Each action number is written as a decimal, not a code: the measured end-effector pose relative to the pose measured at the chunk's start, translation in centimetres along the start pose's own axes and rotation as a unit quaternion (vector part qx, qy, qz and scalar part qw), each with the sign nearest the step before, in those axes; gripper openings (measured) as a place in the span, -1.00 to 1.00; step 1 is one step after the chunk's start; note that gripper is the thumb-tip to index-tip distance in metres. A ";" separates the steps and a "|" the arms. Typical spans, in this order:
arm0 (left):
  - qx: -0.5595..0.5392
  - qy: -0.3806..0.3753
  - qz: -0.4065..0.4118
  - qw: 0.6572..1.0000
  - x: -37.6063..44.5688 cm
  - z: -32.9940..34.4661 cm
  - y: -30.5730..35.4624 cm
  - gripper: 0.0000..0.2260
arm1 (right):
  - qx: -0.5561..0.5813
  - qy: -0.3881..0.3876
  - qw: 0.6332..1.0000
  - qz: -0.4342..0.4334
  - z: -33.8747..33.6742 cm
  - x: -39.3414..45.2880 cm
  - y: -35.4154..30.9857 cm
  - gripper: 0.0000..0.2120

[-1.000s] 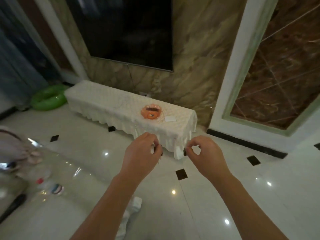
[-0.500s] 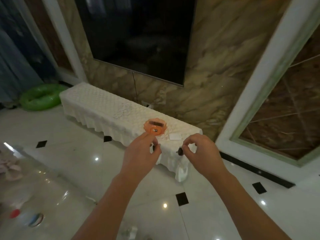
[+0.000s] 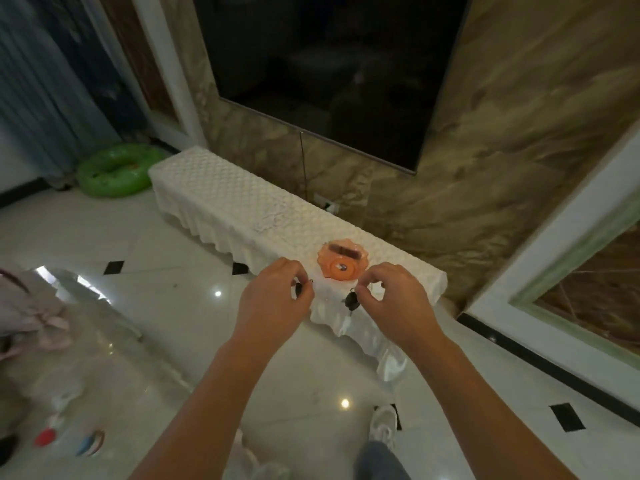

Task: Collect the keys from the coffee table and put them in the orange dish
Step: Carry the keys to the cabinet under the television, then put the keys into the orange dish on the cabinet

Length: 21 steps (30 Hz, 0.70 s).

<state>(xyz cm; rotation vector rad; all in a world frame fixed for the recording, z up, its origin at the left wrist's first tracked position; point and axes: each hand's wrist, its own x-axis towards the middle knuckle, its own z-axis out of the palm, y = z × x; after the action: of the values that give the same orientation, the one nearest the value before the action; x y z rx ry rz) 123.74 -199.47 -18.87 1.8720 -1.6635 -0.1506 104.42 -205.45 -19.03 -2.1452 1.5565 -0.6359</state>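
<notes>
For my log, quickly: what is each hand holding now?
Left hand: pinched shut on a small dark key.
Right hand: pinched shut on a black key.

Long low bench (image 3: 221,199) draped in white quilted cloth, orange dish (image 3: 341,265) resting near its right end

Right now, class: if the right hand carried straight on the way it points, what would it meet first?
Probably the orange dish on the white-covered bench; the right hand, pinching a dark key, points toward it. Depth from one view is uncertain.
</notes>
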 end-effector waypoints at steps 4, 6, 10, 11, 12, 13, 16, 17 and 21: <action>0.025 0.000 -0.012 1.000 3.6 1.2 -0.6 -0.88 | 0.013 0.000 1.000 -0.022 1.7 4.8 1.6 -0.95; 0.037 0.016 -0.025 0.999 5.7 1.9 -0.8 -0.89 | 0.030 -0.002 0.999 -0.035 2.4 7.7 2.6 -0.95; 0.064 0.012 -0.044 0.997 10.2 3.5 -1.2 -0.88 | 0.054 -0.005 0.996 -0.065 2.8 13.6 3.9 -0.95; 0.070 0.008 -0.046 0.996 11.4 4.0 -1.3 -0.88 | 0.052 -0.011 0.996 -0.069 2.8 14.9 4.2 -0.93; 0.072 0.005 -0.048 0.996 12.5 4.5 -1.3 -0.88 | 0.047 -0.020 0.996 -0.070 2.7 16.1 4.5 -0.92; 0.070 0.004 -0.047 0.996 13.6 5.0 -1.3 -0.88 | 0.041 -0.032 0.996 -0.069 2.5 17.2 4.9 -0.93; 0.061 0.002 -0.039 0.997 16.2 6.4 -1.2 -0.89 | 0.049 -0.049 0.996 -0.060 2.4 20.0 5.9 -0.94; 0.062 0.000 -0.035 0.997 17.1 6.8 -1.3 -0.89 | 0.054 -0.049 0.996 -0.055 2.4 20.8 6.1 -0.93; 0.056 -0.028 -0.029 0.998 20.8 8.8 -2.4 -0.89 | 0.044 -0.055 0.997 -0.020 2.9 24.1 6.8 -0.99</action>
<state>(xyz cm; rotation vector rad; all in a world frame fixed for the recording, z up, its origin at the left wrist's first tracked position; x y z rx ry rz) 125.75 -222.00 -20.62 2.0165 -1.6878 -0.1381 107.41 -230.31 -22.39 -2.1134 1.4057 -0.5783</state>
